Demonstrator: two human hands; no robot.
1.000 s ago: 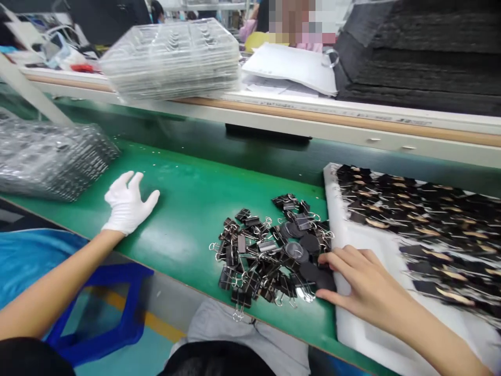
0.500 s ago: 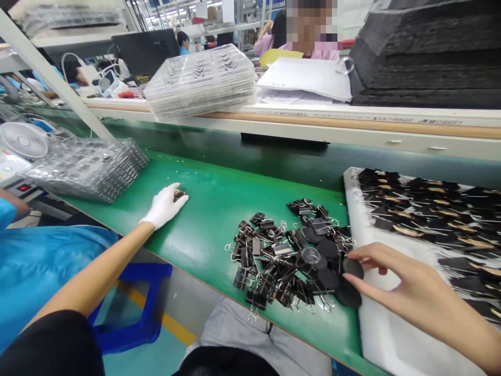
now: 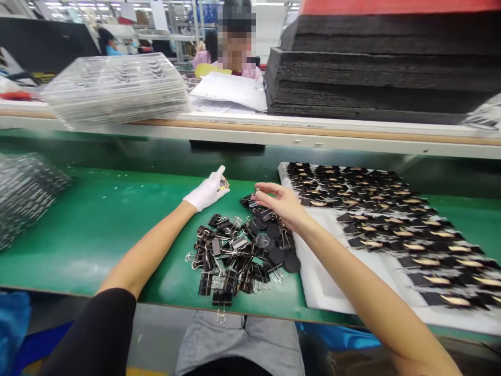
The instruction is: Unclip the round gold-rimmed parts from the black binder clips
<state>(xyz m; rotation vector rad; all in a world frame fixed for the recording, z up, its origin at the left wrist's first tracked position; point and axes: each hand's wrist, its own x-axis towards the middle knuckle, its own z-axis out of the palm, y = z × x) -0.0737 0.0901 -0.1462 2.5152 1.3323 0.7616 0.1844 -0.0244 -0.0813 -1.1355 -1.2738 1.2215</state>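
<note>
My left hand [image 3: 206, 192], in a white glove, is closed round a small round part [image 3: 223, 185] with a metallic rim, above the green table [image 3: 129, 209]. My bare right hand [image 3: 279, 202] is just to its right, over the back of a heap of black binder clips [image 3: 230, 256]. Its thumb and fingers are bent towards each other, and whatever lies between the tips is too small to make out. Black discs [image 3: 276, 255] and a clear disc [image 3: 262, 240] lie at the right side of the heap.
A white foam tray [image 3: 324, 277] with rows of clipped black pieces [image 3: 391, 224] is at the right. Clear plastic trays [image 3: 23, 198] are stacked at the left, more [image 3: 117, 91] on the shelf beside black foam sheets [image 3: 368, 68]. A person [image 3: 237, 52] sits beyond.
The view has swung to the right. My left hand has come nearer the heap with the round part. My right hand has left the black discs and moved up beside my left hand.
</note>
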